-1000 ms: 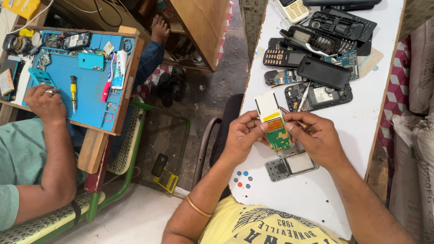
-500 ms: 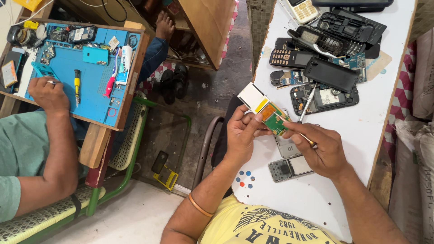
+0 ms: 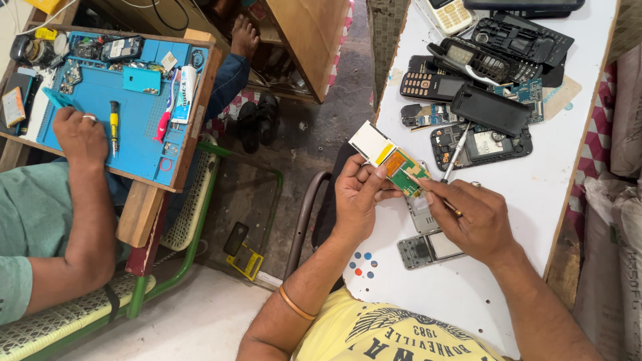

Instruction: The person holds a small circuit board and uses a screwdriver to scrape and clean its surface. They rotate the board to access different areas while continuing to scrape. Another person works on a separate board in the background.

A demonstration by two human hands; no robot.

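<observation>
The left hand (image 3: pixel 358 197) pinches a green circuit board (image 3: pixel 403 171) with a pale screen, held just over the white table's (image 3: pixel 568 194) left edge. The right hand (image 3: pixel 471 220) grips a screwdriver (image 3: pixel 453 155) — tip beside the board. Below lies an open phone frame (image 3: pixel 428 249); beyond, bare tabletop, then piled phone parts (image 3: pixel 488 73).

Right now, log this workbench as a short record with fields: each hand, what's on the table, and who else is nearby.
Left hand: holds a green circuit board with a small screen attached
Right hand: grips a screwdriver, tip over an opened phone
White table: keypad phone, black covers, grey phone frame
Nearby: another person's hand on a blue repair mat
</observation>
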